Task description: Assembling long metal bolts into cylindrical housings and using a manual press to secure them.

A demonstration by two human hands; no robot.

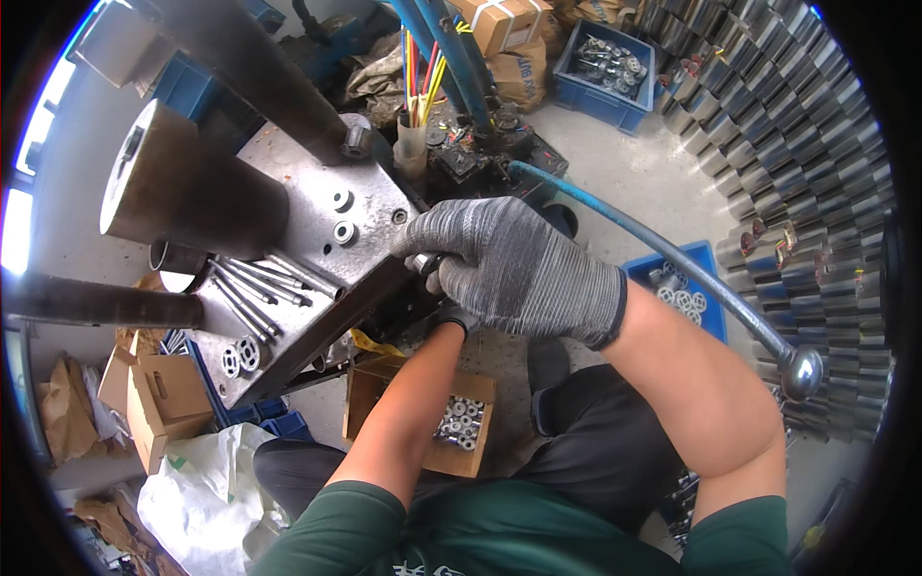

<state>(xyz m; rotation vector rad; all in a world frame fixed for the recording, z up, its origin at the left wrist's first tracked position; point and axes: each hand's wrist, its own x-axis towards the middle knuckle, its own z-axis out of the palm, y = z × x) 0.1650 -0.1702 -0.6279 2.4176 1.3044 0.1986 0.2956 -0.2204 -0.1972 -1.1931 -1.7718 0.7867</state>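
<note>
My right hand (pixel 523 274), in a grey striped knit glove, is closed at the near right edge of the steel press table (pixel 307 182). Between its thumb and fingers shows the end of a small dark metal piece (pixel 428 261); its kind I cannot make out. My left hand (pixel 459 317) reaches in lower down, beneath the right one. Only its glove cuff shows, and its fingers are hidden. On the table, left of my right hand, lie two small metal rings (pixel 344 231), several slim metal rods (pixel 252 293) and two slotted discs (pixel 248 354).
Thick steel columns (pixel 240 77) and a large cylinder (pixel 192 182) rise over the table. A blue lever with a ball end (pixel 801 372) slants past my right arm. Blue bins (pixel 605 101) and a carton (pixel 471 463) hold metal parts. Shiny tubes (pixel 797 144) are stacked at right.
</note>
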